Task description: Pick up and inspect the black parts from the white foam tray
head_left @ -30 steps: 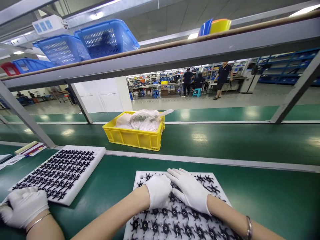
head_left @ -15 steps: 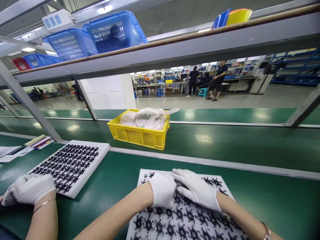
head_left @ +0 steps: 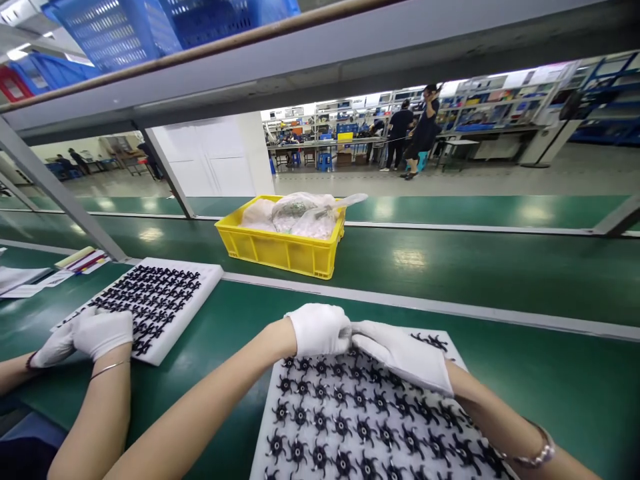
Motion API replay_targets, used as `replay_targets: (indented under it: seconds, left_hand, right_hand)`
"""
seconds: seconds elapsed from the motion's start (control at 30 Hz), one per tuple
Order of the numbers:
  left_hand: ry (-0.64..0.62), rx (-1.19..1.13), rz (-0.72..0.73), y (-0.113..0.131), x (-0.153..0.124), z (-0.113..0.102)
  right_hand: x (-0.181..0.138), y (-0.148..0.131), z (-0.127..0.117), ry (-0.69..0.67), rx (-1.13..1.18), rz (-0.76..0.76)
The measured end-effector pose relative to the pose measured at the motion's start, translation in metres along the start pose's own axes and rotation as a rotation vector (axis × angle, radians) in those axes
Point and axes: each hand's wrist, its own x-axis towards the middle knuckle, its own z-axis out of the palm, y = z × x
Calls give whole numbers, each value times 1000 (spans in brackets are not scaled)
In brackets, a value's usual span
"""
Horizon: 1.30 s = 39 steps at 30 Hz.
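One long green worktop (head_left: 215, 320) runs across the frame from left to right, and on it, at the lower centre, lies the white board (head_left: 268, 420) that I bend over. It looks thick and stiff, probably the weightiest thing within my reach, so I judge it best lifted by two opposite edges and kept level. At the left of the frame lies a second white board (head_left: 209, 275), also bearing rows of black pieces, with a co-worker's gloved hands (head_left: 103, 333) at its near edge. Above centre stands a yellow crate (head_left: 280, 252) with clear bags (head_left: 313, 217) in it. My hands meet, or nearly so, over the far edge of my board: my left hand (head_left: 320, 329) is curled with its fingertips hidden, my right hand (head_left: 403, 353) slopes in low over the rows, and I cannot tell whether either pinches anything. Smallest are the black star-shaped parts (head_left: 342, 425), set in rows across my board beneath and below my gloves. They look light and rigid, their thin curved arms likely to snag on glove fabric or snap, so I would take each by its round hub.
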Motion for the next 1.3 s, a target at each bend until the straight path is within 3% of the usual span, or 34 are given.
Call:
replay_targets:
  seconds: [0.3, 0.57, 0.77, 1.07, 1.17, 1.23, 1.3]
  left_hand:
    - [-64, 137, -47, 19, -30, 36]
    - [-102, 182, -148, 40, -10, 44]
    - [-166, 176, -114, 42, 0, 49]
    - [-32, 36, -163, 27, -11, 42]
    - [-4, -2, -204, 22, -15, 29]
    - [94, -83, -232, 17, -19, 13]
    - [280, -249, -254, 14, -25, -2]
  right_hand:
    - [-2, 12, 14, 47, -147, -25]
    - [4, 6, 11, 34, -147, -25]
    - [0, -1, 6, 1, -72, -53]
    - [-16, 1, 0, 19, 0, 15]
    - [-14, -4, -7, 73, -6, 91]
    - [-14, -13, -13, 117, -18, 147]
    - [-14, -23, -19, 138, 14, 174]
